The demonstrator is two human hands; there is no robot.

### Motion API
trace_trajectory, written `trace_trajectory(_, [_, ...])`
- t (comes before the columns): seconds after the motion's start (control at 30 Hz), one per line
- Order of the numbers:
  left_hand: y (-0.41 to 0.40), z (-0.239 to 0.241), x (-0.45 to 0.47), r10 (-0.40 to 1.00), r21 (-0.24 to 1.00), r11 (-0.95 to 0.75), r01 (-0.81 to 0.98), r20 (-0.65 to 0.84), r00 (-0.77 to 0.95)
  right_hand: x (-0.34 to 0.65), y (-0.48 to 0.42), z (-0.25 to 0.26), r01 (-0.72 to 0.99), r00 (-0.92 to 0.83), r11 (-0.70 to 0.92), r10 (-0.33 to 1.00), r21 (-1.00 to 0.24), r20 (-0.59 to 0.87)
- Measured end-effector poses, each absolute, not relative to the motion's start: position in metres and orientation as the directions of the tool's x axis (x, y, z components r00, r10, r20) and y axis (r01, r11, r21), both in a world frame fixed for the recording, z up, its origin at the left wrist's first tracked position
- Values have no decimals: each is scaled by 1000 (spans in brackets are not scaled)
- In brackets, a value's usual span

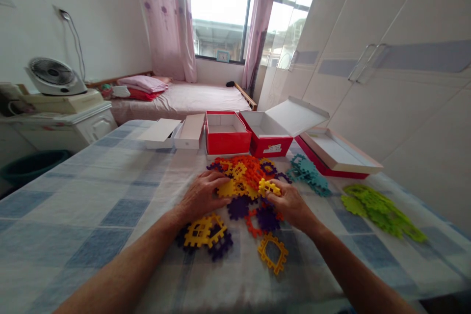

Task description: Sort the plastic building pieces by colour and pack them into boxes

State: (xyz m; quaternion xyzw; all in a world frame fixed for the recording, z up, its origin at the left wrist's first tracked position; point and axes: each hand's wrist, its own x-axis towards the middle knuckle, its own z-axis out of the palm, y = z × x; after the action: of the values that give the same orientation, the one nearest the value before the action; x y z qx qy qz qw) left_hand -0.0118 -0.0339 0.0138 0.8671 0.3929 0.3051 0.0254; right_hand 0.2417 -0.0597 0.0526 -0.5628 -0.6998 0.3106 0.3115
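A heap of yellow, orange and purple interlocking plastic pieces [246, 172] lies in the middle of the table. My left hand [201, 195] rests palm down on its left edge, fingers spread over a yellow piece. My right hand [290, 202] pinches a small yellow piece [268, 187] at the heap's right side. More yellow pieces [204, 230] and purple pieces [221, 248] lie under my left forearm, and a yellow frame piece [273, 253] lies nearest me.
Teal pieces [309, 172] and green pieces [382, 210] lie in separate piles to the right. Open red boxes [226, 141] and white boxes [172, 133] stand at the back of the blue-checked tablecloth [91, 191]. A flat lid [340, 153] lies right; a wardrobe [386, 83] is close by.
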Motion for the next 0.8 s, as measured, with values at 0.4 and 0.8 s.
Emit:
trace_trajectory(0.4, [-33,14,-9,710,334,-684,648,511,485,216,-51,43,838,-349,419,904,-349,249])
trace_trajectory(0.8, [-31,11,-10,750,413,-640,648,520,409,201,-47,40,820,-213,326,936,-469,279])
